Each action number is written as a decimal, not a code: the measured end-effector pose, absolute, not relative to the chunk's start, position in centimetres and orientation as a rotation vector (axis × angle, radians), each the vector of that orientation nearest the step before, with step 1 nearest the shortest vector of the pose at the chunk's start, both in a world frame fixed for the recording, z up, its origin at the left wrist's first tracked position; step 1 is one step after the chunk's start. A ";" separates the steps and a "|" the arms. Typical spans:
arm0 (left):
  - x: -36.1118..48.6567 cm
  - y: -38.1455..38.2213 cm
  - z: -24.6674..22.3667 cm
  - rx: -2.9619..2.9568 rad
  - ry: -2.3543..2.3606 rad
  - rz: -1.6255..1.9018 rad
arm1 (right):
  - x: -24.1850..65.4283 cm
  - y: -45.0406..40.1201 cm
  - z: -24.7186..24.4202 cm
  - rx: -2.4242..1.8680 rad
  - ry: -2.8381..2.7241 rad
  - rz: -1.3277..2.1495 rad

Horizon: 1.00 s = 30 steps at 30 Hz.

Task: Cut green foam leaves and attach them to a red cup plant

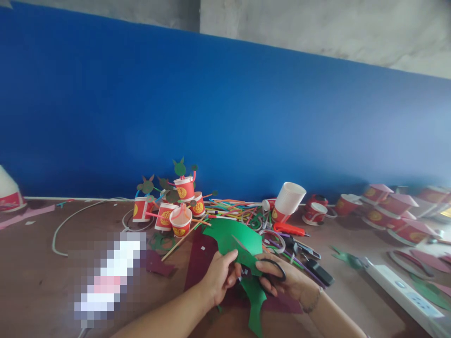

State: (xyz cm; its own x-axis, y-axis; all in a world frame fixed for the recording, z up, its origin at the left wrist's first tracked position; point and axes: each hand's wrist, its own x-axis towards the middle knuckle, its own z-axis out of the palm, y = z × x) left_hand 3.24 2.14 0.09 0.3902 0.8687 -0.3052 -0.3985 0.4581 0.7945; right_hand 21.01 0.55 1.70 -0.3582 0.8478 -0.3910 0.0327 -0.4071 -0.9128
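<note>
Scissors (282, 269) clamped in right fingers (268, 267) point diagonally far-left; left fingers (229, 257) pinch green paper (230, 231).

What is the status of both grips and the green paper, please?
Left grip: pinching green paper. Right grip: on black-handled scissors. Paper: raised, edges irregular. Maroon sheet beneath, seemingly not in the way.

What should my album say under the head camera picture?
Left hand holds a cut green paper sheet; right hand holds black-handled scissors, with red-and-white paper cups beyond.
</note>
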 end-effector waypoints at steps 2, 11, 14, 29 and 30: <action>3.2 2.1 0.2 0.677 0.789 0.893 | 20.9 0.3 1.5 -1.261 -1.171 1.822; 3.2 2.4 0.1 0.585 0.663 0.784 | 21.5 0.3 1.8 -1.190 -1.209 1.990; 3.1 2.4 0.2 0.624 0.684 0.780 | 21.2 0.5 2.0 -1.287 -1.265 1.938; 2.8 2.7 0.0 0.786 0.702 0.835 | 19.2 -0.1 2.4 -1.397 -1.314 1.663; 2.8 2.7 -0.1 0.795 0.703 0.823 | 19.1 -0.2 2.5 -1.413 -1.315 1.658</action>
